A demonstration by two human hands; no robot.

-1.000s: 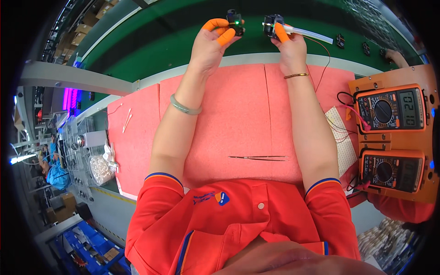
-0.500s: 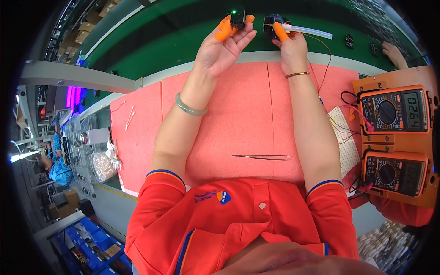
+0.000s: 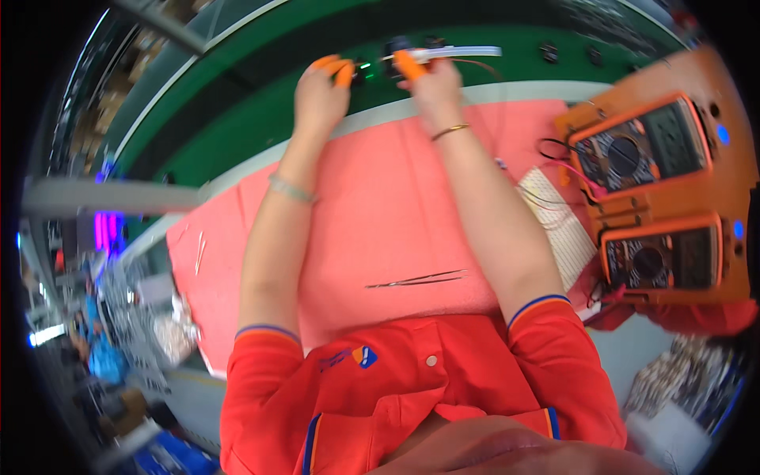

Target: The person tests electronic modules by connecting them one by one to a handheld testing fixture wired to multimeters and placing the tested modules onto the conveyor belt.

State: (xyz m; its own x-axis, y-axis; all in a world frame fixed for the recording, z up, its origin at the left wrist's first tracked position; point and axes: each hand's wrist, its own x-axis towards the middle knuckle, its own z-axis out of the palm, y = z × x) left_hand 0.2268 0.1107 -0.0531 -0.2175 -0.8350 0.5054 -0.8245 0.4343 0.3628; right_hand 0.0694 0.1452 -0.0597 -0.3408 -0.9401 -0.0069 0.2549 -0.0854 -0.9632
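Observation:
Both my arms reach over the far edge of the pink mat [image 3: 372, 206], to a green belt-like surface. Orange finger cots cover some fingertips. My left hand [image 3: 321, 99], its back turned up, is closed on a small black module [image 3: 360, 74] with a lit green spot. Just right of it, my right hand [image 3: 437, 89] pinches a dark device [image 3: 396, 51], blurred and partly hidden by the fingers. A whitish tube [image 3: 467, 52] sticks out to the right from this hand, with a thin wire beside it. Tweezers [image 3: 416, 279] lie on the mat between my forearms.
Two orange multimeters [image 3: 625, 154] sit in a brown holder at right, with leads beside a perforated white sheet [image 3: 558, 226]. More black modules [image 3: 549, 53] stand on the green surface [image 3: 253, 103]. Cotton swabs [image 3: 199, 252] lie at left, near a grey post [image 3: 111, 196].
The whole view has tilted and blurred. My left hand has turned from palm up to back up, still with the black module. Both hands sit farther left in the picture and closer together.

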